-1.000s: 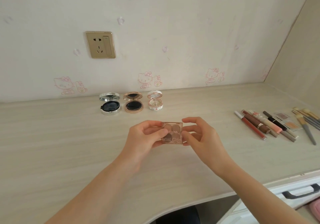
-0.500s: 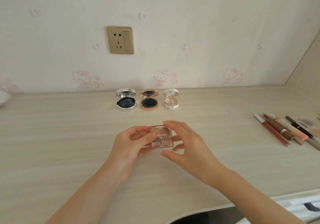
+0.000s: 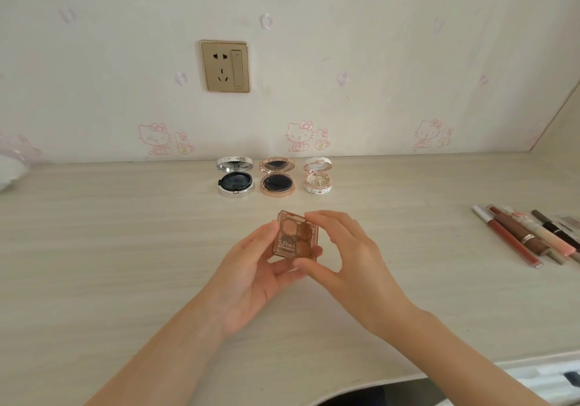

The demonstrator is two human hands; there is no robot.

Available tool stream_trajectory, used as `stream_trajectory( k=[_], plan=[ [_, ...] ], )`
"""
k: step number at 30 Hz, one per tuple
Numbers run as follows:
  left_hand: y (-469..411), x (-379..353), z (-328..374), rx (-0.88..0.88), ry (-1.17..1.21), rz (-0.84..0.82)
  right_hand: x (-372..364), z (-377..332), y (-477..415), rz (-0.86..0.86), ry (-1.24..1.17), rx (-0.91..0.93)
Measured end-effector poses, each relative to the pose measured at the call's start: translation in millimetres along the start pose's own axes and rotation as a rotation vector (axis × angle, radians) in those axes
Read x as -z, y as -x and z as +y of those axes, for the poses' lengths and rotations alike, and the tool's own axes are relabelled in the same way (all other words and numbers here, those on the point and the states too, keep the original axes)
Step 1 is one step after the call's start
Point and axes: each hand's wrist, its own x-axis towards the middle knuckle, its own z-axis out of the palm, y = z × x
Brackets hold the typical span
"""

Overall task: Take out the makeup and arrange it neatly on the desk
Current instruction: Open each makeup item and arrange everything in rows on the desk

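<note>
A: What's the setting, starting nearest the camera?

B: A pale wood-grain surface [image 3: 94, 248] with a curved front edge. At the lower right, a white drawer front [image 3: 546, 380] sits under it. Both forearms reach in over the surface toward a small square palette [image 3: 293, 237].

A: Where is the palette relative to the fingers?

B: It's off the surface, tilted up toward the camera, with "Mini" printed on its clear lid. The left hand [image 3: 251, 277] cradles it from beneath, its thumb against the palette's left edge. The right hand [image 3: 351, 261] pinches it: one finger [image 3: 326, 217] on the top right corner, the thumb at the bottom right corner. So both sets of fingers are clamped on the palette.

A: And beyond the palette?

B: Three open round compacts in a row: silver [image 3: 234, 177], rose-gold [image 3: 277, 177], white [image 3: 317, 176]. Well right of the palette lies a cluster of lip and pencil sticks [image 3: 527, 236]. Behind the compacts is a wall with cartoon-cat stickers and a gold socket plate [image 3: 225, 66].

A: What differs from half a second ago?

B: The palette lay flatter then, with more of its lettering showing; it has tipped upright, and the right hand now covers the lid's right side. The view has also shifted left.
</note>
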Motion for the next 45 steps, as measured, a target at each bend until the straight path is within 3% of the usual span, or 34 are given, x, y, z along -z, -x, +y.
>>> stream_trajectory(
  k=[8, 18, 27, 31, 37, 42, 45],
  plan=[
    [0.6, -0.8, -3.5, -0.008, -0.024, -0.018, 0.7, -6.9, -1.4, -0.004, 0.18, 0.102],
    [-1.1, 5.5, -2.7, -0.036, -0.096, 0.002, 15.2, -11.3, -8.3, -0.083, -0.1, -0.025],
    [-2.9, 7.5, -4.7, -0.043, -0.113, 0.016, 19.9, -6.3, -11.2, -0.063, -0.031, 0.027],
    [-1.6, 5.0, -6.1, -0.147, -0.366, 0.133, 21.4, -0.1, -16.7, -0.075, -0.02, 0.023],
    [-2.2, 14.7, -9.7, -0.416, -1.009, 0.336, 19.0, 20.2, -24.3, -0.184, 0.053, -0.06],
    [-4.8, 23.9, -18.9, -0.545, -1.432, 0.258, 14.8, 29.7, -28.0, -0.249, 0.05, -0.097],
    [-8.8, 26.2, -22.5, -0.633, -1.561, 0.181, 12.5, 32.6, -30.7, -0.275, 0.051, -0.105]
  ],
)
